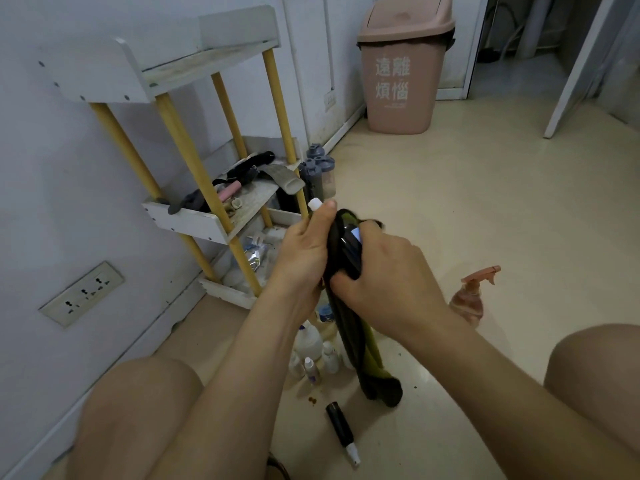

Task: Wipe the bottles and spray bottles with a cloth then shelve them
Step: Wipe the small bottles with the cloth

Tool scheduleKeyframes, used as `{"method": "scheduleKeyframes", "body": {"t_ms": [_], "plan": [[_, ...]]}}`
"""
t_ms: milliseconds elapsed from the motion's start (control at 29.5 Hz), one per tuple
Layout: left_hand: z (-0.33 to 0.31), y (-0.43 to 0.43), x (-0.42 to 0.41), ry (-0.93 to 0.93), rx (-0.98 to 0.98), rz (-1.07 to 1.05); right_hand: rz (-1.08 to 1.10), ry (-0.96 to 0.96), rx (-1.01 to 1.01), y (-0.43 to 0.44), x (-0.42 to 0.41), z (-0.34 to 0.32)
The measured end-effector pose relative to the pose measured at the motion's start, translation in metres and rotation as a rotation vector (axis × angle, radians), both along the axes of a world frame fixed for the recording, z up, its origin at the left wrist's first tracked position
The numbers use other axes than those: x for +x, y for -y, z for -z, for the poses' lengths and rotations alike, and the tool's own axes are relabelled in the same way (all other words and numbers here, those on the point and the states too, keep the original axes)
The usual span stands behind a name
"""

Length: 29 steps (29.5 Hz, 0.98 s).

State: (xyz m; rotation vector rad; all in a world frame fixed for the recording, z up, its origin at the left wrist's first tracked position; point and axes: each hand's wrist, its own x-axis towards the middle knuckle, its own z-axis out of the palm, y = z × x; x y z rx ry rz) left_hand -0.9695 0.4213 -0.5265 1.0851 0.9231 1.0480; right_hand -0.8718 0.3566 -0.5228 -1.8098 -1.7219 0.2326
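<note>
Bottle-wiping under way, up in the air between the knees; dark bottle (351, 245) raised in front of the shelf (194, 220), not yet on it. We note the left hand (304, 247) curled round its upper end just below the white cap (315, 204), which we take as the anchor, so the body cannot twist away; right hand (384, 271) clasps the cloth (356, 341) round the bottle's body, so that side can do the rubbing; slack cloth hangs toward the floor. Waiting items lie within reach: small white bottles (311, 344) clustered on the floor beneath the hands; black spray bottle (340, 427) lying on its side; pink trigger sprayer (472, 299) upright to the right; we judge these unwiped, with shelving yet to come.
</note>
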Motion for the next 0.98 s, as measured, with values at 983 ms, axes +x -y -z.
{"method": "scheduleKeyframes", "body": {"t_ms": [983], "plan": [[-0.009,0.017,0.05,-0.245,0.443,-0.168,-0.045,-0.82,-0.374,0.042,0.047,-0.015]]}}
